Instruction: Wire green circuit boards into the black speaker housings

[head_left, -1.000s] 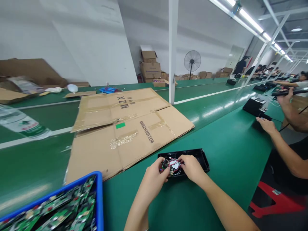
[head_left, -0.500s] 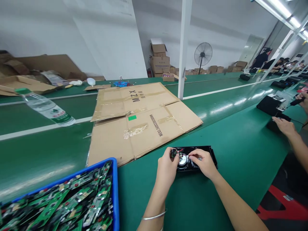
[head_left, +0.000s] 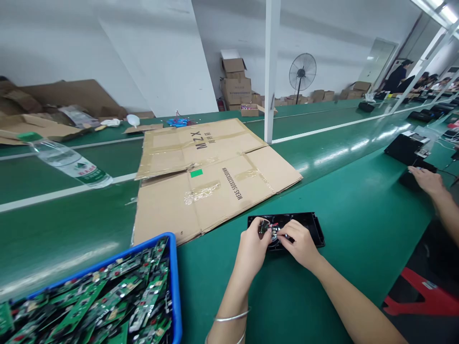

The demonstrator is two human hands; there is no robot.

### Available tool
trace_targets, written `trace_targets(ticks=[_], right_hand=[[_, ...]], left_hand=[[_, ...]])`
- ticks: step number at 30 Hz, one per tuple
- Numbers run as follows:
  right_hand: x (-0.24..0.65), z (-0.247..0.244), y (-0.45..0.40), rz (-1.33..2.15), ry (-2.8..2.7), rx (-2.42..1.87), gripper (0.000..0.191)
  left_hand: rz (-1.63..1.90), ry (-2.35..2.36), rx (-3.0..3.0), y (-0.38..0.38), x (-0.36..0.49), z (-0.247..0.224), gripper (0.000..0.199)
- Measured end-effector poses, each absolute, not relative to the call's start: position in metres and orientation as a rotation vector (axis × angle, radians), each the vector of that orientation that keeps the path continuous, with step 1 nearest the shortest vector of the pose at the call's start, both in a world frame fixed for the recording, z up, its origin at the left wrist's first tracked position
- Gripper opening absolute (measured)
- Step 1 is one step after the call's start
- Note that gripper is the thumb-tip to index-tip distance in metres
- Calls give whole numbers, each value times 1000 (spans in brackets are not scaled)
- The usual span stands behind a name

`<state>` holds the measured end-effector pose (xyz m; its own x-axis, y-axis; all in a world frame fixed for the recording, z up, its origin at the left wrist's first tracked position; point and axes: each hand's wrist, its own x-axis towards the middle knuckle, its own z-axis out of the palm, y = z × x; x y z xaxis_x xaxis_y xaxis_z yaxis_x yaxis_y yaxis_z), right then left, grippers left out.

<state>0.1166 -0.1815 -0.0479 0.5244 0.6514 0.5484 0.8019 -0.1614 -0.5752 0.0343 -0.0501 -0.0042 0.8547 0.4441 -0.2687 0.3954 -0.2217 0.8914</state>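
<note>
Just in front of me a black plastic speaker housing (head_left: 310,224) lies on the green bench, its inside facing up. A round silver speaker (head_left: 275,241) sits in it, partly covered by my fingers. Over the housing's left part, my left hand (head_left: 254,242) pinches a small circuit board (head_left: 264,226) with red wires (head_left: 273,224) at its edge. My right hand (head_left: 300,244) has its thumb and fingertips pressed together right beside the board; whatever tiny part lies between them is hidden.
A blue bin (head_left: 174,286) full of green circuit boards (head_left: 86,301) stands at lower left. Flattened cardboard (head_left: 211,186) lies beyond, with a water bottle (head_left: 71,162) left of it. A white post (head_left: 270,71) rises behind. At right, a co-worker's hand (head_left: 426,179) touches a black item.
My right hand has moved left, its fingertips now against the board in my left hand. More of the speaker is covered. The view has shifted slightly.
</note>
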Motion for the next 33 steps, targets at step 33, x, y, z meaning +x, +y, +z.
trace_targets(ticks=[33], right_hand=[[108,-37,-177,423,-675,-2189,26]], left_hand=[[-54,482,1838,-50,34,4,32]])
